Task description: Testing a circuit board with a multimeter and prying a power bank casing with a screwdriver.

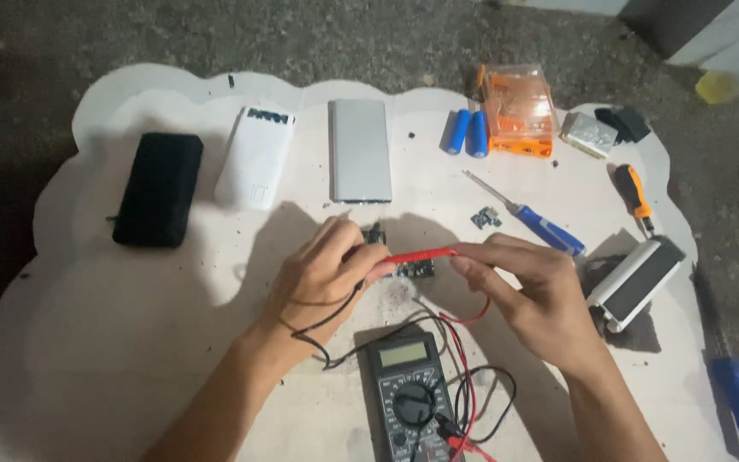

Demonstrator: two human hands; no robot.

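multimeter (pixel 410 400) bottom cut off; circuit board (pixel 415 269) mostly behind fingers

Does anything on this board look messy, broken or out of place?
Yes. Dark specks and smudges dirty the white board around the small circuit board under the hands. Another tiny loose circuit board lies alone beside the blue screwdriver.

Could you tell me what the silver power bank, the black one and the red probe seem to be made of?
The silver power bank looks like brushed metal, probably aluminium: flat grey sheen, crisp edges. The black power bank seems matte plastic or rubbery casing, with no glare. The red probe, pinched by the right hand, looks like glossy moulded plastic; its tip is hidden.
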